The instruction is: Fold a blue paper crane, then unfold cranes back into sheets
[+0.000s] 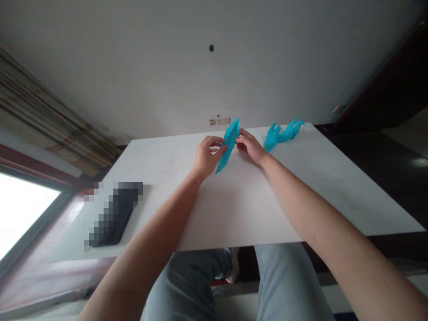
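Observation:
Between my hands, above the middle of the white table (230, 218), is a blue folded-paper crane (228, 145), its long pointed parts tilted up to the right and down to the left. My left hand (210, 156) pinches it from the left with thumb and fingers. From the right, my right hand (249, 146) grips its edge with closed fingertips. Two more blue paper cranes stand farther right: one crane (272, 137) just beyond my right hand, and another crane (290, 131) beside it. The two appear to touch or overlap.
A dark, pixelated flat object (115, 218) lies at the table's left. Behind the far edge rises a grey wall with sockets (220, 121). A curtain (43, 111) and a bright window (25, 209) are on the left. My legs are under the near edge.

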`<state>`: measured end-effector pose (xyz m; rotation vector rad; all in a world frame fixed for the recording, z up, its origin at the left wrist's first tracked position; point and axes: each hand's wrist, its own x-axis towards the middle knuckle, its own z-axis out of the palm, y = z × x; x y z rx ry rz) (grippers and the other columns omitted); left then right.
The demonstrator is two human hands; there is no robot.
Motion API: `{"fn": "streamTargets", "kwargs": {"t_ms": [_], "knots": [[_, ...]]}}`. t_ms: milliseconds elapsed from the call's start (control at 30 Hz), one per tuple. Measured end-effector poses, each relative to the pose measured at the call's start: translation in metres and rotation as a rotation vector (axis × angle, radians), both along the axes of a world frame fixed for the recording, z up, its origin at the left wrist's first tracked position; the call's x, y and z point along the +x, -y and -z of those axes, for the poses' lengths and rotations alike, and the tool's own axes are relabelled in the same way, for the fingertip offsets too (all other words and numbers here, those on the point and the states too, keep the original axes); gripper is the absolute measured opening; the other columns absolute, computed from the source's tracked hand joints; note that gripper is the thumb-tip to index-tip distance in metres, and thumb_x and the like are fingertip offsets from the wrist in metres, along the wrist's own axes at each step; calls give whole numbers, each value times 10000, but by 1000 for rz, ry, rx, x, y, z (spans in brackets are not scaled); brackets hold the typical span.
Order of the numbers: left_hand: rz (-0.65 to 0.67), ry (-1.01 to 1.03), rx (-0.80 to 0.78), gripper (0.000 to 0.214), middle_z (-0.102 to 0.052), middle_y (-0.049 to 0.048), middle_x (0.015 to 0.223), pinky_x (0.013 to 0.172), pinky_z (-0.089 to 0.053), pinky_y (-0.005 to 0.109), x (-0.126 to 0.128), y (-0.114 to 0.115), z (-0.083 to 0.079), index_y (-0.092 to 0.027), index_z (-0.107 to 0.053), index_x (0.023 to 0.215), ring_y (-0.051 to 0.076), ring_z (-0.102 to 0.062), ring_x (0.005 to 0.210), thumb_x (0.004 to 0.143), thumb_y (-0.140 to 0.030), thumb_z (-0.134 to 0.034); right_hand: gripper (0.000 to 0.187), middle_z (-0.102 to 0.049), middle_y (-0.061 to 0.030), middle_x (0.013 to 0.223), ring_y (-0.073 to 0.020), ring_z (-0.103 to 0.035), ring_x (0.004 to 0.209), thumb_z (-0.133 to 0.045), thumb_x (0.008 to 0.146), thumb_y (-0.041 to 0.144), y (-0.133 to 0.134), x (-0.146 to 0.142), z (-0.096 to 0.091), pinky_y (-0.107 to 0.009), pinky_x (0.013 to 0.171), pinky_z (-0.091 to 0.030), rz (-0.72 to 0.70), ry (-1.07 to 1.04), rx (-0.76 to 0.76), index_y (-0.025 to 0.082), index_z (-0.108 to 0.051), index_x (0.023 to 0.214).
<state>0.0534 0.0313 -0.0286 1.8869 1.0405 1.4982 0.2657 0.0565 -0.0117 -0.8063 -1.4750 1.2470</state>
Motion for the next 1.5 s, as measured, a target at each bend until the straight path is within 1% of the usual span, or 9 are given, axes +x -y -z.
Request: {"fn": "streamTargets", "kwargs": {"t_ms": [133,300,500,667,833,967,1167,1333,1500], "knots": [[91,102,-92,191,-803,80,1186,824,-695,292,1,-1,0,-231,-772,1068,209,-814,1099,968,-357,-874,440,-529,48,762,-138,-401,582,-792,882,639,1,-1,0,-318,559,-288,-2,-40,-30,288,-529,908],[216,162,-215,267,-795,38,978,680,-628,255,1,-4,2,-242,-715,1112,163,-777,835,1012,-458,-837,656,-535,43,762,-133,-386,570,-784,829,904,-1,-2,0,-329,543,-298,19,-42,-27,286,-574,901],[232,170,-220,150,-766,105,1365,843,-674,281,-1,-2,-2,-215,-716,897,182,-788,1107,1028,-288,-714,608,-495,49,668,-157,-436,613,-876,821,830,-4,-1,5,-318,586,-322,61,3,11,285,-613,883],[244,156,-260,107,-782,104,1306,833,-664,272,3,3,-2,-204,-770,934,163,-791,1018,973,-296,-807,586,-521,45,685,-148,-451,627,-880,846,793,-3,1,5,-310,597,-332,83,-6,23,275,-605,862],[283,141,-284,316,-803,67,1243,654,-589,225,5,6,-1,-226,-727,1089,104,-732,789,869,-317,-935,591,-508,55,667,-139,-439,608,-892,820,792,-2,0,3,-302,580,-325,100,-19,36,276,-603,836],[217,212,-288,508,-787,48,1285,635,-598,217,5,1,5,-280,-658,1249,116,-762,811,829,-251,-943,582,-525,61,681,-133,-431,601,-915,786,773,-1,0,1,-302,562,-326,95,-15,27,282,-615,873],[100,190,-224,406,-754,-11,891,657,-578,222,2,-8,10,-243,-687,1202,127,-743,769,878,-239,-931,594,-530,69,774,-114,-430,622,-959,769,730,-3,-2,4,-289,548,-358,60,-3,61,284,-602,933],[21,130,-133,373,-812,44,1090,793,-638,258,4,-4,5,-242,-688,1171,158,-791,972,896,-256,-940,691,-616,68,876,-117,-485,670,-1013,713,729,-7,-3,10,-259,541,-397,84,-45,66,303,-529,963],[139,202,-157,465,-783,39,1152,780,-666,266,9,0,5,-281,-610,1288,154,-804,954,962,-384,-926,684,-635,56,857,-117,-497,658,-1018,729,686,-6,-1,10,-271,577,-427,76,-11,62,290,-485,893]]}}
